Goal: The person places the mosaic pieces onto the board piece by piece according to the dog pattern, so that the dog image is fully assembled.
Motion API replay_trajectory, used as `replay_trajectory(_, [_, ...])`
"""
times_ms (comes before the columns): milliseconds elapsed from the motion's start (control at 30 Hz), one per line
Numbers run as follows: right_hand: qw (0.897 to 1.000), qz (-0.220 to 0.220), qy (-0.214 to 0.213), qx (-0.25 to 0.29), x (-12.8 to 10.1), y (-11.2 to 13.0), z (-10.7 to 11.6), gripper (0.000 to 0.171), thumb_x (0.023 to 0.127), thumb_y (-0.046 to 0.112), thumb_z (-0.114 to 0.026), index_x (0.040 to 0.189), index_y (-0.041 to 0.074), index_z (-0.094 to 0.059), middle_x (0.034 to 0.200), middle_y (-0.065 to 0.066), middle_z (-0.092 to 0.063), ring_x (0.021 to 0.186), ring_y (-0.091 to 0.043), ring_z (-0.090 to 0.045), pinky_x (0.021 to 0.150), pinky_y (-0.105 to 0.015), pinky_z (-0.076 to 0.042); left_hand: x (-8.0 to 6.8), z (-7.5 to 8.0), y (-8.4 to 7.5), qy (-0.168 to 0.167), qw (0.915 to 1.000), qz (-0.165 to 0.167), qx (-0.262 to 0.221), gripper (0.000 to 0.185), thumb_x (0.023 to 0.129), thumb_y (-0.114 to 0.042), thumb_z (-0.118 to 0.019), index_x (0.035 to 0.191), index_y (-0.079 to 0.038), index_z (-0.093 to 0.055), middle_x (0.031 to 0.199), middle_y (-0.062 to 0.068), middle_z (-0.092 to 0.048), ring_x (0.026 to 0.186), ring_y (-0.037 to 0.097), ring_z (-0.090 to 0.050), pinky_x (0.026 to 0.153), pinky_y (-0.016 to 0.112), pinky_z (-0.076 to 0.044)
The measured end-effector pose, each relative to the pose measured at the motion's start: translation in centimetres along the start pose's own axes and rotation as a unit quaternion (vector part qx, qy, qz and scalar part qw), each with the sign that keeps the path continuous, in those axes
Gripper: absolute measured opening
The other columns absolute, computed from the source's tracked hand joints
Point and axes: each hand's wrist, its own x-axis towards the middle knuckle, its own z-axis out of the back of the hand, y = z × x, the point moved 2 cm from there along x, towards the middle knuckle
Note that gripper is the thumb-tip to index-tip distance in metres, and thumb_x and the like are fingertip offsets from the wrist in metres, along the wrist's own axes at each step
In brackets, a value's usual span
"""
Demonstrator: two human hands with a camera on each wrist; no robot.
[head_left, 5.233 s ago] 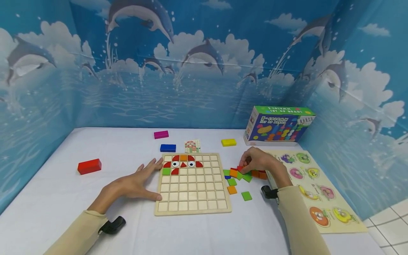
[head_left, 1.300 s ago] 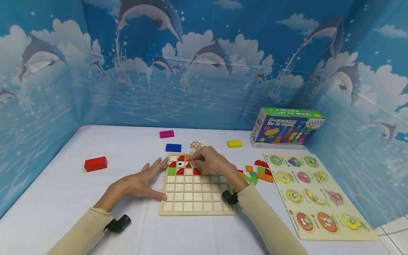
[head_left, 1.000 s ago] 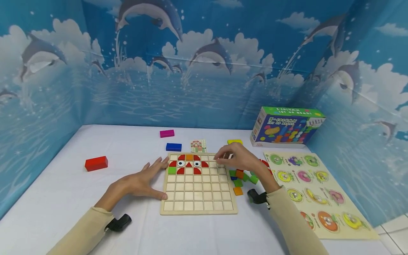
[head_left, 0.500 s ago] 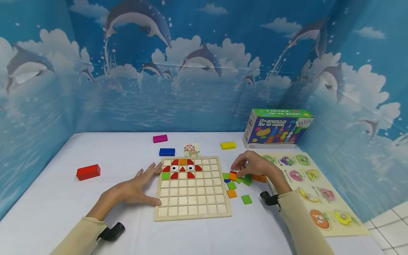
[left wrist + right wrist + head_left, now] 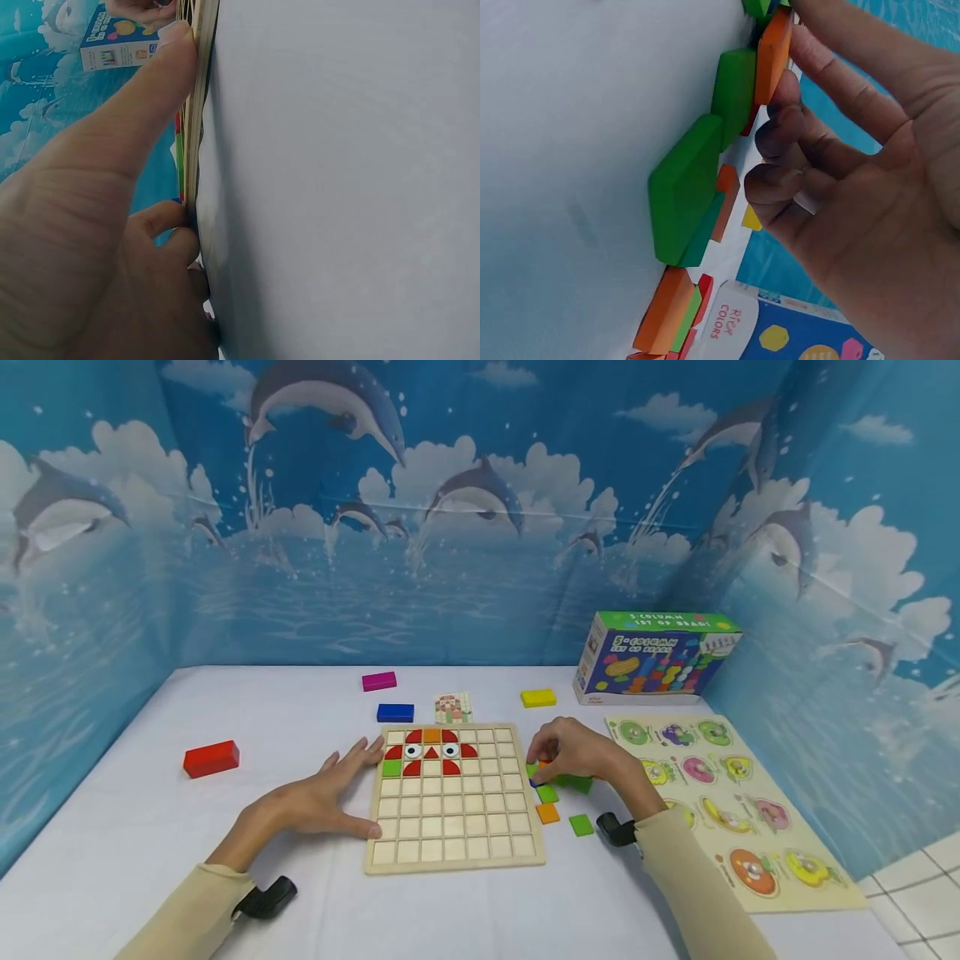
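A wooden grid board [image 5: 465, 827] lies on the white table, with red, orange, green and eye tiles [image 5: 430, 752] set in its top-left rows. My left hand [image 5: 330, 789] rests flat against the board's left edge, fingers straight; the left wrist view shows the thumb [image 5: 150, 97] along that edge [image 5: 199, 112]. My right hand [image 5: 558, 752] hovers over the loose tile pile just right of the board. In the right wrist view its fingertips [image 5: 780, 120] pinch an orange tile [image 5: 772, 56] tilted up beside green tiles [image 5: 686, 187].
Loose green [image 5: 581, 824] and orange [image 5: 547, 812] tiles lie right of the board. A pattern card [image 5: 453, 707], blue [image 5: 395, 712], magenta [image 5: 378, 680], yellow [image 5: 538, 697] and red [image 5: 212, 758] blocks stand around. A bead-set box [image 5: 655, 658] and a fruit puzzle board [image 5: 738, 810] fill the right side.
My right hand left the board's top rows, where another red tile now sits, and went back to the tile pile, then shifted left onto an orange tile. The left hand stayed put.
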Motion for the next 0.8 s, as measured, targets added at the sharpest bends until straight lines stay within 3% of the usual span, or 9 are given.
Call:
replay_trajectory(267, [0.999, -0.044, 0.008, 0.006, 0.1, 0.3, 0.0, 0.017, 0.088, 0.011, -0.091, 0.091, 0.006, -0.075, 0.08, -0.004, -0.064, 0.074, -0.018, -0.055, 0.067, -0.028, -0.048, -0.2, 0.2, -0.2, -0.004, 1.0, -0.002, -0.004, 0.132, 0.08, -0.051, -0.095, 0.176, -0.019, -0.009, 0.181, 0.019, -0.004, 0.166, 0.045, 0.002, 0.131, 0.069, 0.001])
replay_trajectory(533, [1.0, -0.002, -0.002, -0.003, 0.2, 0.4, 0.7, 0.01, 0.093, 0.007, -0.085, 0.091, 0.005, -0.076, 0.083, -0.002, -0.073, 0.075, -0.017, -0.063, 0.07, -0.029, -0.057, -0.1, 0.3, -0.2, -0.008, 0.9999, 0.001, 0.007, 0.132, 0.079, -0.052, -0.095, 0.175, -0.019, -0.011, 0.181, 0.019, -0.005, 0.166, 0.045, 0.001, 0.131, 0.069, 0.0])
replay_trajectory(800, [0.999, 0.029, -0.029, 0.026, 0.1, 0.7, 1.4, 0.007, 0.101, 0.004, -0.075, 0.101, -0.001, -0.081, 0.088, -0.009, -0.078, 0.071, -0.034, -0.067, 0.066, -0.031, -0.06, 0.0, 0.2, -0.1, -0.005, 1.0, 0.002, 0.005, 0.133, 0.078, -0.052, -0.095, 0.176, -0.019, -0.01, 0.181, 0.018, -0.006, 0.166, 0.044, 0.001, 0.131, 0.069, 0.001])
